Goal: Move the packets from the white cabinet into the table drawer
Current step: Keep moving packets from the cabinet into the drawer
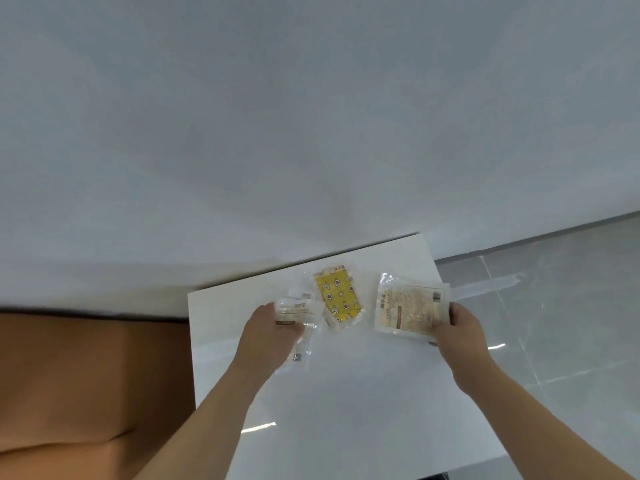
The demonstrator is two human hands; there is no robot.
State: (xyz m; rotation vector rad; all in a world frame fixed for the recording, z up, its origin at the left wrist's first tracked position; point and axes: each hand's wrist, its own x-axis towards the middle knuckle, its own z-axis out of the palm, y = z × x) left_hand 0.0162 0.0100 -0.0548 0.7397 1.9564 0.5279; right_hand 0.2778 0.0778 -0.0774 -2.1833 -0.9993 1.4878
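On the white cabinet top [346, 375] lie three packets near its far edge. My left hand [268, 336] grips a clear packet with pale contents [294, 311] at the left. A yellow packet with star prints [337, 299] lies flat in the middle, untouched. My right hand [460, 332] holds a larger clear packet with a barcode label [410, 308] by its right edge, thumb on top. The table drawer is not in view.
A white wall fills the upper view behind the cabinet. A brown wooden surface [86, 386] adjoins the cabinet on the left. Grey glossy floor tiles [554, 306] lie to the right, beyond the cabinet's edge.
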